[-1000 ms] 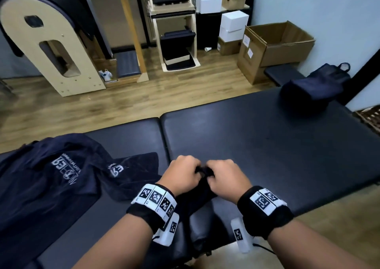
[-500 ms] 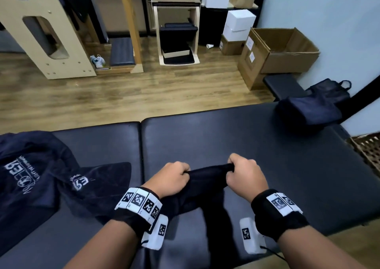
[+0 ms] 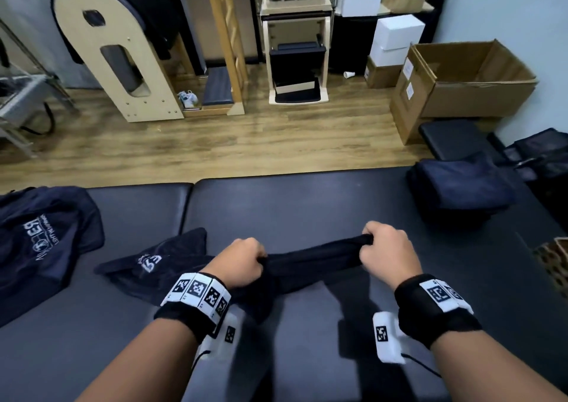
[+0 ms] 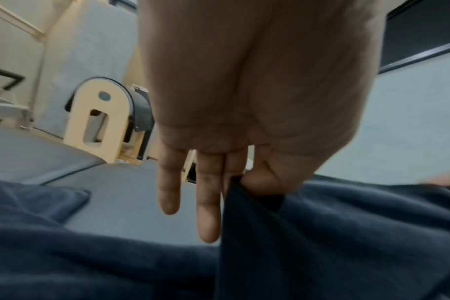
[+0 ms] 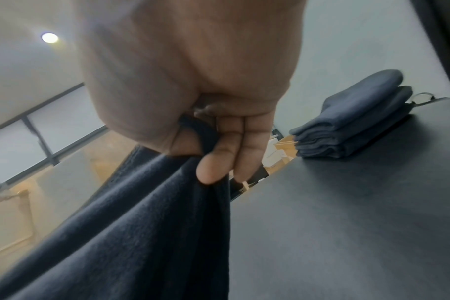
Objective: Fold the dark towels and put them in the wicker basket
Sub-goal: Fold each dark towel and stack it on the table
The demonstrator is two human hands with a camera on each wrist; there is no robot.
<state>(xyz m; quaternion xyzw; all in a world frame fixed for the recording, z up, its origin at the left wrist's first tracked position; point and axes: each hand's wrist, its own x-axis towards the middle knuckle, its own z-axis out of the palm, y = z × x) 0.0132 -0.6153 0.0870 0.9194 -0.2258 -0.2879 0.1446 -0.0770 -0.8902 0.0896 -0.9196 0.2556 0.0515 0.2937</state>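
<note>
Low at centre frame, a dark towel (image 3: 313, 263) is pinched by the left hand (image 3: 242, 263) and right hand (image 3: 388, 254); a corner could probably slip if stretched harder.

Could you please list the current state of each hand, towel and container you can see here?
left hand: pinches one end of the held towel
right hand: grips its other end
held towel: bunched, stretched between both hands
loose towels: unfolded, crumpled on the table
folded towels: stacked
cardboard box: open
</note>
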